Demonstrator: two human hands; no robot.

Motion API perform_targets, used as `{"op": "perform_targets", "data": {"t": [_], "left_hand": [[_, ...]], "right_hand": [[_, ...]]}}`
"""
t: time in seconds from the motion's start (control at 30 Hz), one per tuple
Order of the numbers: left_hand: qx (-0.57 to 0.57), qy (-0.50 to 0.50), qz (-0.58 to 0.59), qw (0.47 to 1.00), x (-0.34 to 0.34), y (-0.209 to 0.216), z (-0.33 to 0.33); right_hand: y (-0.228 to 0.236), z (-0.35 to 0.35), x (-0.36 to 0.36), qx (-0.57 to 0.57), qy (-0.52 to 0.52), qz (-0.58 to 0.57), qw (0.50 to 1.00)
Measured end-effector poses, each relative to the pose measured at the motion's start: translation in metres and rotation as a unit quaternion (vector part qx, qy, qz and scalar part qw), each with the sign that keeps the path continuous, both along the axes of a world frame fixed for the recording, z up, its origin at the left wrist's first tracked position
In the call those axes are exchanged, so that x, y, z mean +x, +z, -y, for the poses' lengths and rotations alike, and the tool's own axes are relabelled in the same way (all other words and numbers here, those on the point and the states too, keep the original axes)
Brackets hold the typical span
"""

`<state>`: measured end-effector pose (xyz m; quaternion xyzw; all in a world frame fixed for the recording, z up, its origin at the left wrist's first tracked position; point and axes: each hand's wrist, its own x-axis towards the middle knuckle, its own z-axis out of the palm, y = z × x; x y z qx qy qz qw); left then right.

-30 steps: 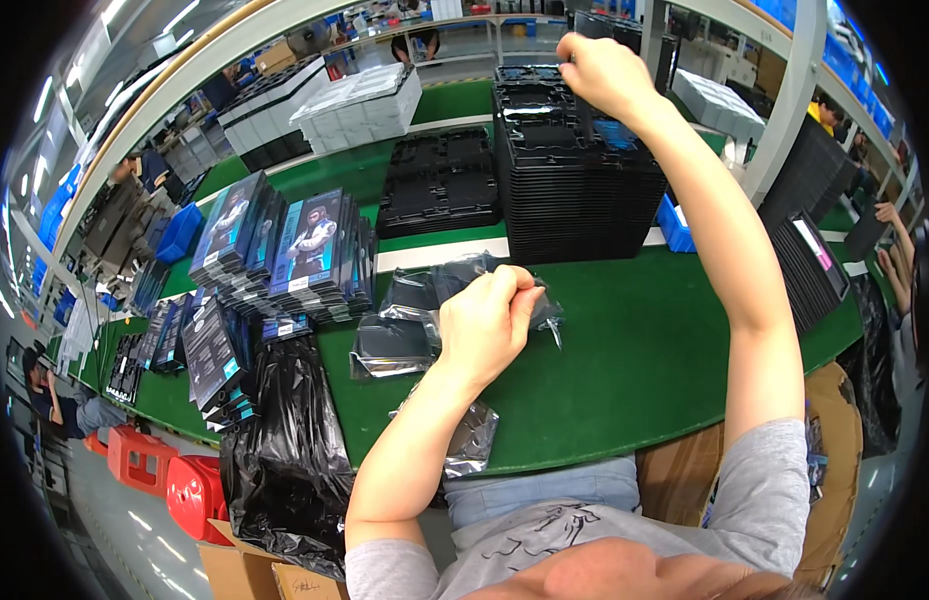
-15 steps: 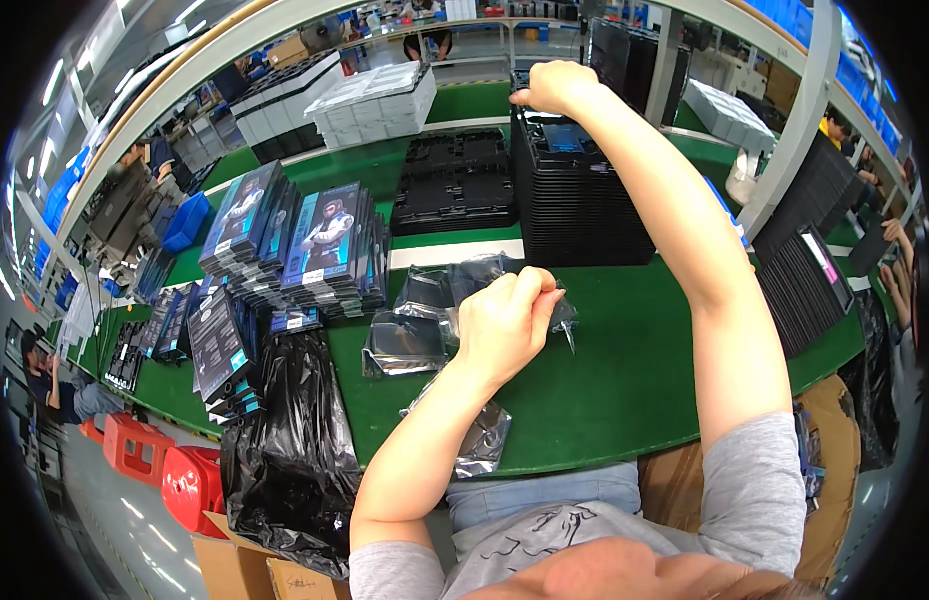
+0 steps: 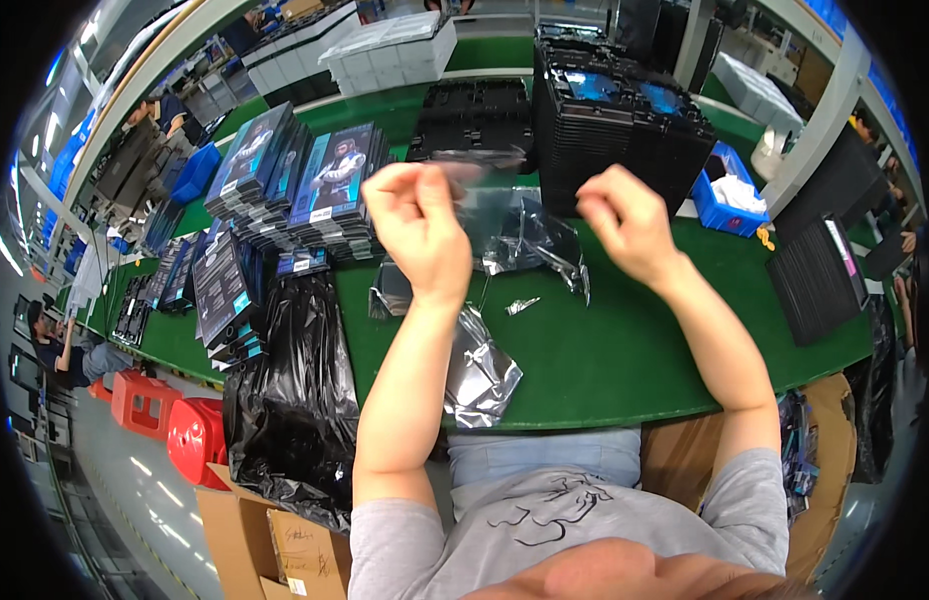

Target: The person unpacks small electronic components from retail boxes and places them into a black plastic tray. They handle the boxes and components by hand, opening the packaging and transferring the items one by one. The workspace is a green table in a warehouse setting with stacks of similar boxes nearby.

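My left hand (image 3: 425, 235) is raised over the table, fingers closed on a blurred sheet of clear film (image 3: 485, 160) stretching off to its right. Level with it on the right, my right hand (image 3: 630, 225) has curled fingers in front of the tall stack of black plastic trays (image 3: 595, 130); what is in them, if anything, is hidden. Between and below the hands lie shiny silver-grey bags (image 3: 535, 240). Another crumpled bag (image 3: 482, 370) is near the table's front edge, and a small torn scrap (image 3: 523, 305) lies on the green surface.
Piles of printed boxes (image 3: 335, 180) stand at the left, beside a black plastic bag (image 3: 295, 400) draped over the edge. A lower black tray stack (image 3: 475, 120) is at the back. On the right are a blue bin (image 3: 730, 200) and leaning black panels (image 3: 815, 280). Red stools (image 3: 195, 440) stand below left.
My right hand has come down and back from the top of the tray stack. My left hand has risen and moved left, with film now showing at it. The small scrap now shows on the table.
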<state>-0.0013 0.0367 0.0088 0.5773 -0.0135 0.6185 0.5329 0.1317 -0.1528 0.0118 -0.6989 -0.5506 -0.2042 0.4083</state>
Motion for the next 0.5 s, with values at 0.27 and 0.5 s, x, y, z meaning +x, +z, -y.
{"op": "perform_targets", "data": {"t": [0.27,0.5], "left_hand": [[-0.090,0.032,0.135,0.986,-0.024,0.016,-0.038],[-0.183,-0.012,-0.024,0.983,-0.083,0.055,-0.017]], "right_hand": [[-0.082,0.004,-0.017,-0.264,-0.034,0.038,0.963],[-0.096,-0.002,0.010,-0.184,-0.033,0.028,0.982]]}}
